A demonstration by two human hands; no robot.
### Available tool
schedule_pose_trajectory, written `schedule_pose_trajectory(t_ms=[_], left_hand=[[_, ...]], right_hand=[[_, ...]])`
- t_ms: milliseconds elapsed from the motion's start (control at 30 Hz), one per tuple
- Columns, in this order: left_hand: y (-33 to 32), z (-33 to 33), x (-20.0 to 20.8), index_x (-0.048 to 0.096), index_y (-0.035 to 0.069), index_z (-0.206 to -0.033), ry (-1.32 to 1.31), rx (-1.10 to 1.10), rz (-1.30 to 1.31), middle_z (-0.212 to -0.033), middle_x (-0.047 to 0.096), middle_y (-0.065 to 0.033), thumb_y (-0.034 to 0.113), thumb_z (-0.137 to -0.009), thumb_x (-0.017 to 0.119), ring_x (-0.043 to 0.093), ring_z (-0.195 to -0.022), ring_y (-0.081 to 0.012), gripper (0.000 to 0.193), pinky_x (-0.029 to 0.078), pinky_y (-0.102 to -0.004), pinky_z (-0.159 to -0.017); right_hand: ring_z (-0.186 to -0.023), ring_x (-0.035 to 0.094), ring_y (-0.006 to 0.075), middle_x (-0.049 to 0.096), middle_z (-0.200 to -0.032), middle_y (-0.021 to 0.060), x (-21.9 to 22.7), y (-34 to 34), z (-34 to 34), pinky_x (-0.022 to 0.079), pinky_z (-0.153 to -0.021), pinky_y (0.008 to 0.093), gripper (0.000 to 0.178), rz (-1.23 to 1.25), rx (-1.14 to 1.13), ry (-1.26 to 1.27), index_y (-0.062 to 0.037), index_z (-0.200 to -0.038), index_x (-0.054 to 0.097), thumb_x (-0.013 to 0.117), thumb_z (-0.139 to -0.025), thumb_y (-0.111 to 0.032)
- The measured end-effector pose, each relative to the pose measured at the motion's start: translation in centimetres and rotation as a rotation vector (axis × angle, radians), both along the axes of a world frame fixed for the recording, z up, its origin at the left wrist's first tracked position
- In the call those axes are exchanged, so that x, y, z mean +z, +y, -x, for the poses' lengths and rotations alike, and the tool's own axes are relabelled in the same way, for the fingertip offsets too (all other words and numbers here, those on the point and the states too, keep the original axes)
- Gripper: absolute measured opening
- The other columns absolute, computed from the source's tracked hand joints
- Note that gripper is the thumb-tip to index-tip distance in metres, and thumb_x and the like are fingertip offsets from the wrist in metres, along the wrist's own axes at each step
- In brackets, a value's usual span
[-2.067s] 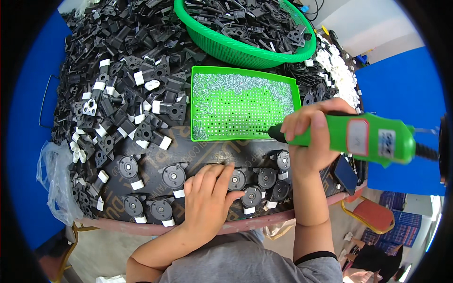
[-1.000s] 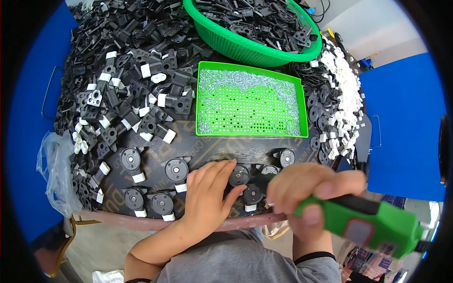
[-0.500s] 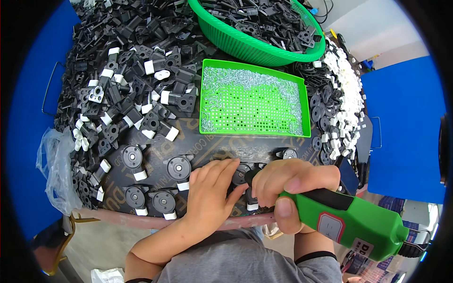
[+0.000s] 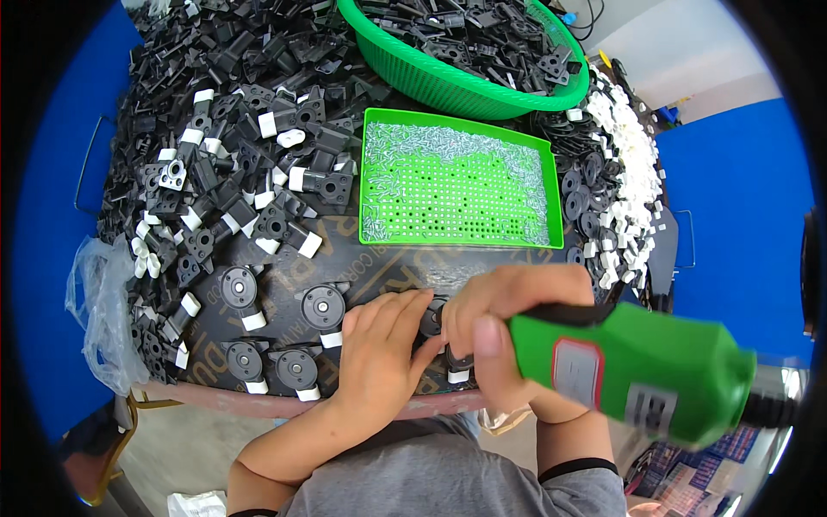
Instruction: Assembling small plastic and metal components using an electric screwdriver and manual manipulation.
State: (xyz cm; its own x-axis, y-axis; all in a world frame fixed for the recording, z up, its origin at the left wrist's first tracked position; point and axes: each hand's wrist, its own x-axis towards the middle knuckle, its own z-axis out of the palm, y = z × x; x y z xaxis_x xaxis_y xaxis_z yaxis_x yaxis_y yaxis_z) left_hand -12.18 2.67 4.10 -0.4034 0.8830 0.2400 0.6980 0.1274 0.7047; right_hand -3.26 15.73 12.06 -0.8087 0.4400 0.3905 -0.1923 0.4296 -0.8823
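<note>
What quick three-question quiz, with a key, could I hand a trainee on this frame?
1. Which hand grips the green power tool?
2. True or false: the green tray holds small silvery pieces.
3. What colour is the outermost heap to the right of the tray? A: red, B: white, C: yellow.

Key: 1. The right hand. 2. True. 3. B.

A green power screwdriver [image 4: 642, 366], black along its upper grip and labelled on its side, sits in the right hand [image 4: 508, 310], rear end to the right, tip hidden. A black disc-topped part [image 4: 431, 319], partly covered, lies between that and the left hand [image 4: 381, 355].
</note>
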Motion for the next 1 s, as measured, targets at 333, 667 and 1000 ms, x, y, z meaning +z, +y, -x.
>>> schedule_pose_trajectory(t_ms=[333,667,1000], left_hand=[[-0.8,0.0,2.5,0.059,-0.001,-0.13,0.152,0.121,0.119,-0.129,0.061,-0.014,0.028,-0.08,0.075,0.055,-0.121,-0.0303,0.061,0.04,-0.0428,-0.098],[-2.5,2.9,2.7,0.059,0.0,-0.132,0.284,0.13,0.243,-0.127,0.061,-0.0133,0.012,-0.083,0.072,0.058,-0.113,-0.0317,0.052,0.044,-0.0436,-0.094],[-0.5,0.1,1.2,0.063,0.004,-0.126,0.069,-0.005,0.099,-0.125,0.064,-0.0088,0.023,-0.079,0.079,0.059,-0.111,-0.0295,0.053,0.043,-0.0417,-0.096]], right_hand=[[-0.052,0.049,0.0169,0.048,-0.066,0.0056,1.4,2.6,0.2,0.048,-0.051,0.0346,0.027,0.095,-0.141,0.376,-0.0129,-0.116,0.04,0.058,-0.097,-0.019],[-0.051,0.048,0.0154,0.05,-0.068,0.006,-3.0,8.2,1.9,0.046,-0.05,0.0333,0.027,0.118,-0.33,0.469,-0.0077,-0.117,0.044,0.059,-0.095,-0.008],[-0.049,0.048,0.0156,0.051,-0.066,0.0066,-3.4,8.8,2.2,0.046,-0.05,0.0326,0.022,0.13,-0.342,0.404,-0.0074,-0.115,0.044,0.055,-0.096,-0.003]])
